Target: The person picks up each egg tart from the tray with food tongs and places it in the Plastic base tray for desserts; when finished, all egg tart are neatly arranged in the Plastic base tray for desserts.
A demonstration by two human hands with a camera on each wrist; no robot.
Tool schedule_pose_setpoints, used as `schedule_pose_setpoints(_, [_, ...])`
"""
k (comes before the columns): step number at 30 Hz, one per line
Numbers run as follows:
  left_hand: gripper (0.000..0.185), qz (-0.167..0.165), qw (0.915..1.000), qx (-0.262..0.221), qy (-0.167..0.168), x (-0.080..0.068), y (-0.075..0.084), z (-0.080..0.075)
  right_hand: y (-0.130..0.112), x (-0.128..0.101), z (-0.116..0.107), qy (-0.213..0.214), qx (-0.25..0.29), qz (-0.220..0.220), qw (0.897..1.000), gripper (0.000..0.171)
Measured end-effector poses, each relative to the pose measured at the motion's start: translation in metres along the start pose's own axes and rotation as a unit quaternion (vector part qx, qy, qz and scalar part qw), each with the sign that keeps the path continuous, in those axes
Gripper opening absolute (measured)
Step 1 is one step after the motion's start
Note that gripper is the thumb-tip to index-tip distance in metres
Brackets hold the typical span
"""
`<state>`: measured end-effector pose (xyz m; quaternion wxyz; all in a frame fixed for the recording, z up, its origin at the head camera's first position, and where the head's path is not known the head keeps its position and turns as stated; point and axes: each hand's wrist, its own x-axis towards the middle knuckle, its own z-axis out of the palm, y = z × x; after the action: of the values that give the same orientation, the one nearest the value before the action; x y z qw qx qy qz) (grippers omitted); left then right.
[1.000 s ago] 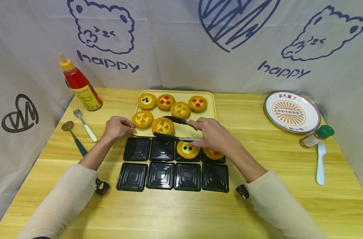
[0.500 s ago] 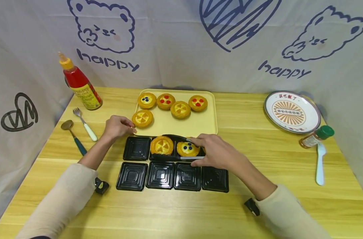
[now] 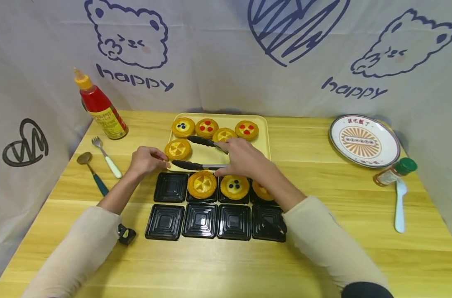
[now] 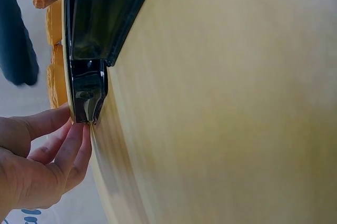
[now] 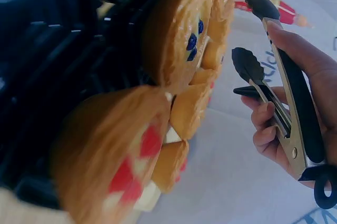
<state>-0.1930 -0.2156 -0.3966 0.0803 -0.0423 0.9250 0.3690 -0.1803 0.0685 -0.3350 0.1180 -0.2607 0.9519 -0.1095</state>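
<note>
Eight trays: square black plastic tart trays lie in two rows of four on the light wooden table; the near row holds nothing.
Far row: three round golden egg tarts sit in it, a yellow-topped one, a blueberry-topped one and a red-topped one partly under the right forearm; the leftmost tray is bare.
Left hand: fingers loosely curled, fingertips touching the far corner of that leftmost tray.
Right hand: fingers wrapped round black-tipped metal tongs, whose arms are spread with nothing between them, over the pale yellow serving tray.
Serving tray: five more tarts, the yellow-topped front-left one just beside the tong tips.
Far left: red sauce bottle.
</note>
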Motion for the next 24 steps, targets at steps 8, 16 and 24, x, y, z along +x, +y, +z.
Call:
schedule_pose_setpoints(8, [0.020, -0.007, 0.9993, -0.031, -0.017, 0.002, -0.003, 0.001, -0.004, 0.038, 0.011, -0.018, -0.024, 0.004, 1.000, 0.083])
schedule_pose_setpoints(16, [0.024, 0.002, 0.9998, -0.010, -0.019, 0.009, -0.001, 0.001, 0.002, 0.018, 0.009, -0.012, -0.002, 0.014, 1.000, 0.082])
schedule_pose_setpoints(24, [0.023, 0.017, 0.9994, 0.002, -0.029, 0.019, 0.001, -0.002, -0.016, -0.014, 0.004, -0.034, -0.001, -0.030, 0.999, 0.083])
